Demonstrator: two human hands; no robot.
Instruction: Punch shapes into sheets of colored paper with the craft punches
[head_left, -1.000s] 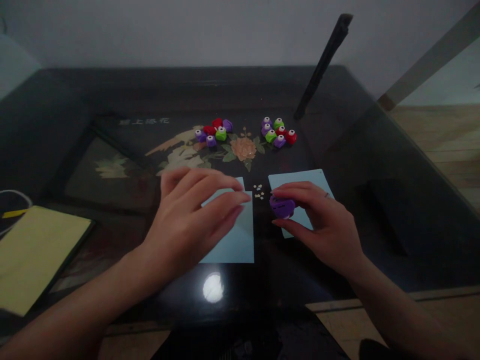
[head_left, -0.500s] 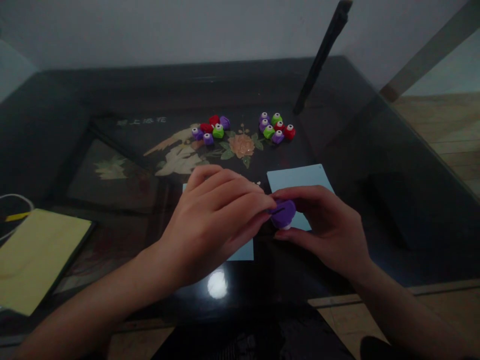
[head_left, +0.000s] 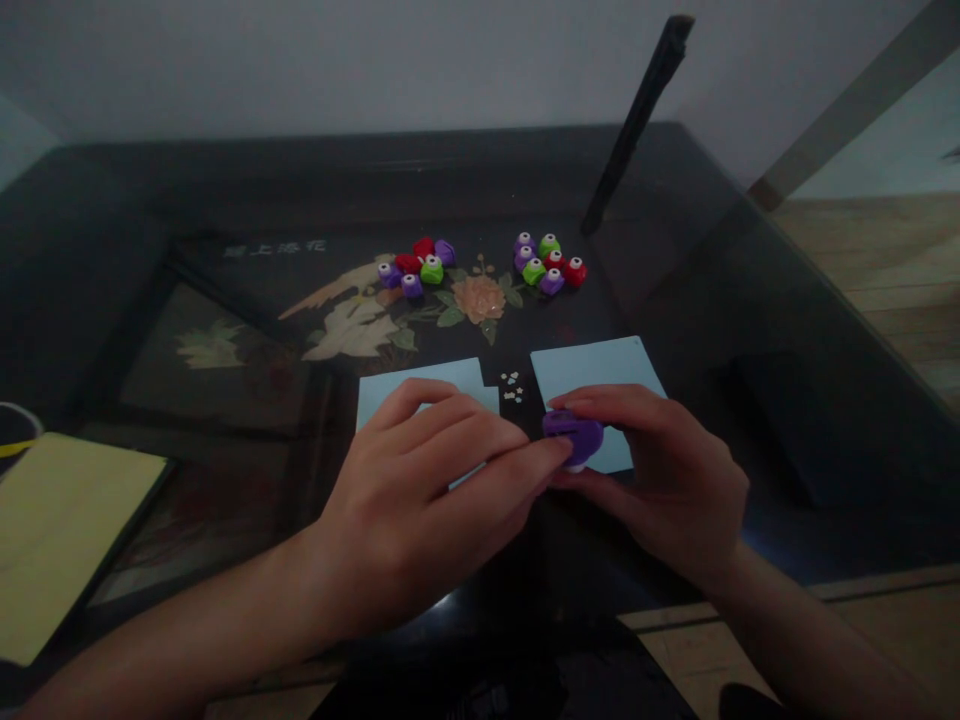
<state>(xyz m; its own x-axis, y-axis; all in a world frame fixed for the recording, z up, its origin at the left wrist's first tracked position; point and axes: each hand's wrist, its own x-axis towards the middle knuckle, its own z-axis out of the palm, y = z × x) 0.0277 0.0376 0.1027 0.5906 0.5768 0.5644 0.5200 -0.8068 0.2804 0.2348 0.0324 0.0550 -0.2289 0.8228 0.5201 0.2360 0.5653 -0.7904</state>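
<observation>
Purple paper punch (head_left: 574, 437) is pinched in my R hand (head_left: 667, 480), thumb under and fingers over, above the near edge of the R blue sheet (head_left: 600, 365). L hand (head_left: 427, 490) lies over the L blue sheet (head_left: 409, 385), fingers bunched, tips touching the punch; can't tell if they grip. Tiny cut-outs (head_left: 512, 385) lie btw the sheets. Two clusters of small punches (head_left: 416, 268) sit farther back on the dark glass counter (head_left: 750, 300). Yellow pad (head_left: 52, 530) at far L, black stand (head_left: 634, 120) by the wall.

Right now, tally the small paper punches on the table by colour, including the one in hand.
Purple punches: 7, including the held punch
Red punches: 4
Green punches: 3
Total: 14
</observation>
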